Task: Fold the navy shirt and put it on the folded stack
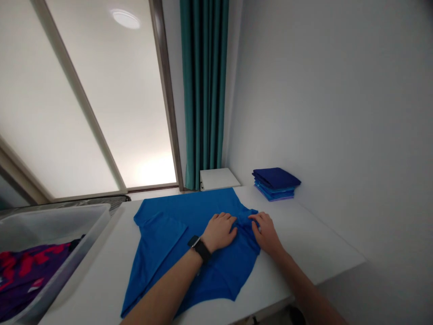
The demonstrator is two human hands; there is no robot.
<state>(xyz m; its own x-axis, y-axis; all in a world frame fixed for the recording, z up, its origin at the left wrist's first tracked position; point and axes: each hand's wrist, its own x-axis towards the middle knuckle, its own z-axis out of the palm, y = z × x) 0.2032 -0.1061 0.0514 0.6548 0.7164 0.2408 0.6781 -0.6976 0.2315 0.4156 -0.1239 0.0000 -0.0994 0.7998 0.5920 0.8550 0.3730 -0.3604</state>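
Note:
A blue short-sleeved shirt (pixel 203 203) lies spread on the white table (pixel 304 234), with one sleeve laid across its left part. My left hand (pixel 221 230), with a dark watch (pixel 199 247) on the wrist, rests palm down on the shirt, fingers stretched toward a bunched patch of cloth. At the shirt's right edge, my right hand (pixel 265 232) has thumb and forefinger bent around the rumpled cloth. The fabric between the two hands is creased.
A stack of folded blue clothes (pixel 276 183) stands at the table's far right, near the wall. On the left, a clear plastic bin (pixel 98 221) holds purple and red clothing (pixel 34 271). A white box-like piece (pixel 218 178) and a green curtain (pixel 204 90) are behind the table.

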